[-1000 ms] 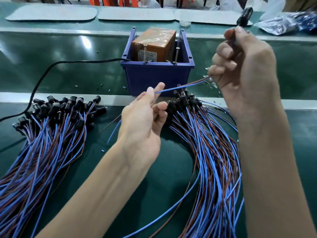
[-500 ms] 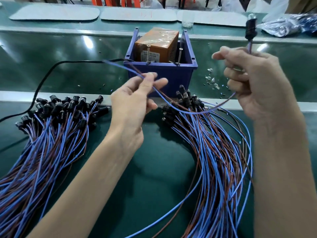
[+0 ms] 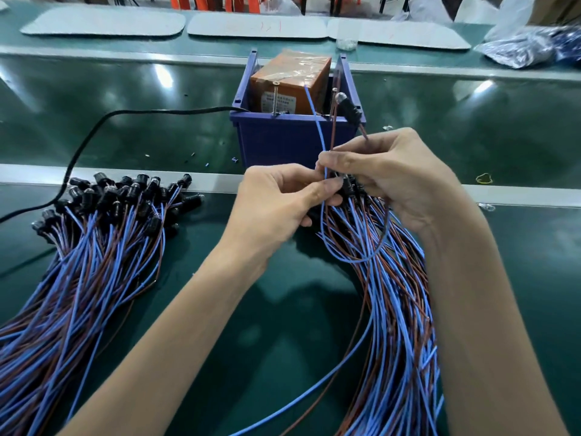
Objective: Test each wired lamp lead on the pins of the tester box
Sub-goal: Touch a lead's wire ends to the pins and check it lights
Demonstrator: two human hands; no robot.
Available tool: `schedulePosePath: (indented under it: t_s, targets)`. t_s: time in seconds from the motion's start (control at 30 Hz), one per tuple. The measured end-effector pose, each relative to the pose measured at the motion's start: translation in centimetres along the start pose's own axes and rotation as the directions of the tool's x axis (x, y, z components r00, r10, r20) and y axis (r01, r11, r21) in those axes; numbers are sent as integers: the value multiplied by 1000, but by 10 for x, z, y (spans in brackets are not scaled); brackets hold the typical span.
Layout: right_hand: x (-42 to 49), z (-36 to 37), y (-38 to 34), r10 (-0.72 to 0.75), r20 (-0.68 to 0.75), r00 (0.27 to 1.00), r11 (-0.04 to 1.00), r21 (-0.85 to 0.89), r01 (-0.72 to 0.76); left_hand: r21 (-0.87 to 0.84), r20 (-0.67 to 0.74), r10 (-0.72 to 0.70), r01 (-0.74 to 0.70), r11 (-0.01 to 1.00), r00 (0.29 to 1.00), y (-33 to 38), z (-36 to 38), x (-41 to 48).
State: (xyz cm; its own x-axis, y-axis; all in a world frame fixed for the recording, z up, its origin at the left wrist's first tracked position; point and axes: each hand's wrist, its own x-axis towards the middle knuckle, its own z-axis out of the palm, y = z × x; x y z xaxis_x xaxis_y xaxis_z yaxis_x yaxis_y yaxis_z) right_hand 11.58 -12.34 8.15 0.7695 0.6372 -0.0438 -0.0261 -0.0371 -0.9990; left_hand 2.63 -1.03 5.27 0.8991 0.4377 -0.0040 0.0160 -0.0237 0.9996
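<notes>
Nearest me, the right pile of leads [image 3: 405,325] fans across the green bench [image 3: 283,309]. The 1 lead being worked loops down into that pile, so I'd say a quick lift could snag a neighbour and drag it along. The left pile [image 3: 94,262] lies well apart.

Above the piles, the left hand [image 3: 283,199] pinches the blue wire [image 3: 318,127] between thumb and fingers. The right hand [image 3: 396,180] is curled tight round the same lead, and its lamp [image 3: 348,107] pokes up past the knuckles.

The lead's 2 loose ends rise in front of the tester box [image 3: 292,83], which sits in a blue bin [image 3: 283,143]. The brown wire [image 3: 333,130] reaches close to the right pin [image 3: 334,89], though I cannot tell if it touches. The blue tip hangs between the 2 pins, apart from the left pin [image 3: 276,96].

That's the worry. The ends stand near each other, so a small wobble might put both on 1 pin or against each other. A good lamp could then read as dead. A push could also nudge the bin on its black cable [image 3: 94,130].
</notes>
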Motion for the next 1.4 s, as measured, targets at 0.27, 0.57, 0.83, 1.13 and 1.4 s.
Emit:
schedulePosePath:
  t_s: [0.27,0.57,0.83,1.13,1.4]
  targets:
    - [9,-2,6,-28,-130,991,999,14,30,-75,-134,57,-68,995,989,-3,-3,4]
    - [18,-8,12,-22,-289,957,999,39,35,126,-355,112,-72,989,928,-13,-27,20]
    - [26,-8,17,63,-351,934,993,119,-22,135,-384,109,-61,989,917,-17,-40,32]
    - [28,-8,22,54,-349,935,997,71,-31,156,-375,124,-69,985,919,-20,-42,35]
    - [25,-7,22,54,-302,952,998,32,-47,169,-334,110,-56,984,936,-22,-40,34]
